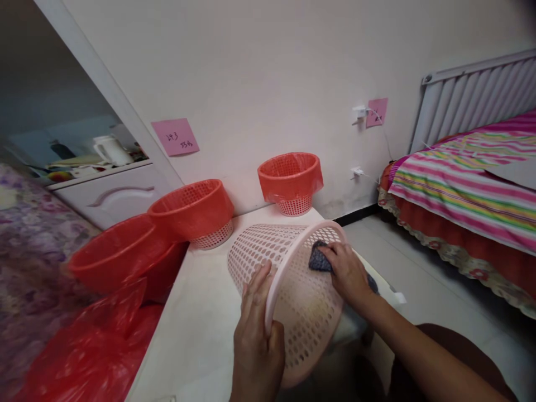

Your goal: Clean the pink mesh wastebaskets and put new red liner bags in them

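A pale pink perforated plastic basket lies tipped on its side on the white table, its mouth turned toward me. My left hand grips the near left of its rim, thumb inside and fingers along the outer wall. With my right hand I hold a dark grey cloth against the inner wall, near the far right of the rim. Part of the cloth is hidden under the palm. Brownish smudges show on the basket's inside.
Two baskets with red plastic liners, one at the back and one at left, stand on the table. A red tub and red plastic bags sit left of it. A bed stands at right.
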